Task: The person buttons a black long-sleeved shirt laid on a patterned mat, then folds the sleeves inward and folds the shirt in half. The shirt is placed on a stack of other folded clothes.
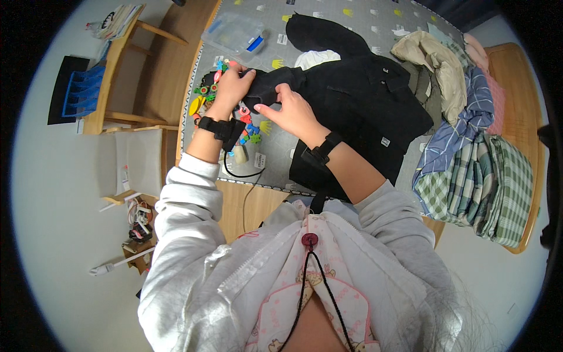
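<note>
A black jacket (352, 100) lies spread over the grey patterned bedding, one sleeve reaching up at the far side and the other stretched left toward my hands. My left hand (233, 88) is closed round the cuff end of that left sleeve (262, 85). Beside it, my right hand (293, 111) rests at the lower edge of the same sleeve, thumb and forefinger apart; its other fingers are partly hidden. Small colourful toys (249, 130) lie under and around my left wrist. Something white (316, 58) shows beside the jacket's far sleeve.
At the far left of the bedding sits a clear plastic box (234, 34) with a blue latch. Heaped clothes (434, 64) and folded checked fabric (484, 182) lie to the right by a wooden headboard (516, 76). A chair (141, 158) and a wooden desk (108, 88) stand left.
</note>
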Demonstrator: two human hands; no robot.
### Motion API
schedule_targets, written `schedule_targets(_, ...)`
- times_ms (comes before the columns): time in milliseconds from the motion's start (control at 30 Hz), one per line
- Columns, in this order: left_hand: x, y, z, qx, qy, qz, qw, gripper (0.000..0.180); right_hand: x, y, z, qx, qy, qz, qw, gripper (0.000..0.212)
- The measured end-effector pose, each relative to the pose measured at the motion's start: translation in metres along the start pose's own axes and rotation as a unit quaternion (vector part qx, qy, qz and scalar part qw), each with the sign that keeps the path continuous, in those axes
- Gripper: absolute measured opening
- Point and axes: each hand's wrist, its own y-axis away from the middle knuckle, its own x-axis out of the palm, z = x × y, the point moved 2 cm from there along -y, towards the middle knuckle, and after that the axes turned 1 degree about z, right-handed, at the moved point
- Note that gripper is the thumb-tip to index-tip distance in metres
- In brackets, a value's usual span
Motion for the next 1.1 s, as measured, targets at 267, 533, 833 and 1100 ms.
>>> schedule_targets(267,0.004,0.036,-0.01,0.113,0.15,0.116,0.975,0.07,-0.011,0.0,0.002,0.097,0.061,0.038,0.993,0.039)
schedule_targets(533,-0.006,0.043,-0.009,0.107,-0.029,0.021,0.994,0.044,-0.011,-0.005,0.021,0.032,-0.117,0.037,0.992,0.042)
schedule_targets(833,-0.034,0.008,0.026,-0.045,-0.02,-0.055,0.997,0.036,0.002,0.006,0.015,-0.043,-0.112,0.139,0.983,0.078)
schedule_targets(1100,-0.051,-0.01,0.023,-0.064,-0.025,-0.086,0.994,0.054,0.004,-0.011,0.02,-0.102,-0.165,0.059,0.979,0.084)
